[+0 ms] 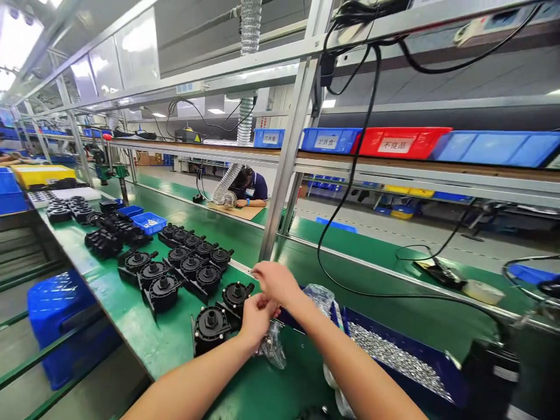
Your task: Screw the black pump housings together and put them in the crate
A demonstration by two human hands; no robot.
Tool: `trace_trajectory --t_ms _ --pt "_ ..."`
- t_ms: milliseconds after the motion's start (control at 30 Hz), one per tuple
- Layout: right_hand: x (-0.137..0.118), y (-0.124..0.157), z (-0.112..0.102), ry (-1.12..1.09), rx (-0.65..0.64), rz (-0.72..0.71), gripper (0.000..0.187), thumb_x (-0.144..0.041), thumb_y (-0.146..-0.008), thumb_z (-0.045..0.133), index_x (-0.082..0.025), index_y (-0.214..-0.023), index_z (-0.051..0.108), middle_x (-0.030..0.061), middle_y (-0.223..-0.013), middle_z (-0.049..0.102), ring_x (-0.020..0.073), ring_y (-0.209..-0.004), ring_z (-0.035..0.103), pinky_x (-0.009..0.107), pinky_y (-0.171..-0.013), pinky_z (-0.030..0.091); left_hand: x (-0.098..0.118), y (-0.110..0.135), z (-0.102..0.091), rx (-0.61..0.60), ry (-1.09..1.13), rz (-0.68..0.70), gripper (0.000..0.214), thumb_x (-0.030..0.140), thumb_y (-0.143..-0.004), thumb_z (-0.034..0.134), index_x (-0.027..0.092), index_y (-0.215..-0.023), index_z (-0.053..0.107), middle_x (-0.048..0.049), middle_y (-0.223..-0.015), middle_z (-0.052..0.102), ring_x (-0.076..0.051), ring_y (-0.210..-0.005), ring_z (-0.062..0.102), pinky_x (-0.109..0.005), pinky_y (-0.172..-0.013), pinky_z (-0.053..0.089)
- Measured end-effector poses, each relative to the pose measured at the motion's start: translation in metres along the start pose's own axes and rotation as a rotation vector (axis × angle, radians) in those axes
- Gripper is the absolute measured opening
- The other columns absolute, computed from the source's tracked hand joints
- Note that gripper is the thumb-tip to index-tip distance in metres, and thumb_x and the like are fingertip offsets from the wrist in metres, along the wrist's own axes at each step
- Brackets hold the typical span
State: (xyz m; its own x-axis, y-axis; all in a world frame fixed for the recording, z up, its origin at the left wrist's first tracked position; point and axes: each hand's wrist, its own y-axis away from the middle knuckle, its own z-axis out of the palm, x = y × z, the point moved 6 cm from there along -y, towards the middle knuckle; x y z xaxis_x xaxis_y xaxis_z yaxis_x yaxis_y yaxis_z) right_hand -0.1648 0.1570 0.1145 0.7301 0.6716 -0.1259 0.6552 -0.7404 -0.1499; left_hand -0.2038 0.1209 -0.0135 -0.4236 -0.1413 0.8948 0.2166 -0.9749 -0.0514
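My left hand (257,318) is closed in a pinch over the workbench; whatever its fingertips hold is too small or hidden to name. Just above it, my right hand (276,284) has its fingers curled together, and its contents cannot be made out. A crumpled clear plastic bag (275,350) lies below my left hand, partly covered by it. Close by on the left sit two round black pump housings, a nearer one (212,326) and a farther one (237,294), with small screws around their rims.
More black housings (163,291) stand in rows along the green bench (126,315). A dark blue bin (394,344) of small metal parts lies right of my right forearm. A black cable (350,181) hangs ahead, beside a metal post (289,157). Across the line a person (258,188) leans over.
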Motion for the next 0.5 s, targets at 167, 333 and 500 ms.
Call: trace_trajectory --t_ms 167,333,500 --pt "0.094 0.015 0.012 0.085 -0.076 0.378 0.021 -0.033 -0.1 0.067 -0.013 -0.106 0.069 0.0079 -0.108 0.071 0.0216 -0.098 0.069 0.042 -0.09 0.058 0.004 0.004 0.001 0.019 0.006 0.043 0.049 0.054 -0.066 0.089 0.012 -0.084 0.072 -0.009 -0.077 0.075 -0.017 -0.068 0.069 -0.028 -0.067 0.054" --pt "0.097 0.017 0.043 0.055 -0.043 0.39 0.025 -0.034 -0.101 0.065 -0.015 -0.117 0.067 0.0085 -0.116 0.069 0.0238 -0.106 0.068 0.046 -0.094 0.057 0.007 0.006 0.002 0.019 -0.009 0.052 0.053 0.057 -0.064 0.09 0.011 -0.083 0.073 -0.0107 -0.077 0.075 -0.017 -0.068 0.069 -0.028 -0.066 0.054" --pt "0.098 0.019 0.045 0.007 -0.022 0.36 0.024 -0.033 -0.102 0.065 -0.015 -0.117 0.067 0.0089 -0.119 0.069 0.0242 -0.109 0.067 0.046 -0.097 0.056 0.011 0.008 0.003 0.013 -0.025 0.056 0.054 0.058 -0.062 0.09 0.011 -0.083 0.074 -0.0102 -0.077 0.075 -0.017 -0.067 0.069 -0.028 -0.067 0.054"
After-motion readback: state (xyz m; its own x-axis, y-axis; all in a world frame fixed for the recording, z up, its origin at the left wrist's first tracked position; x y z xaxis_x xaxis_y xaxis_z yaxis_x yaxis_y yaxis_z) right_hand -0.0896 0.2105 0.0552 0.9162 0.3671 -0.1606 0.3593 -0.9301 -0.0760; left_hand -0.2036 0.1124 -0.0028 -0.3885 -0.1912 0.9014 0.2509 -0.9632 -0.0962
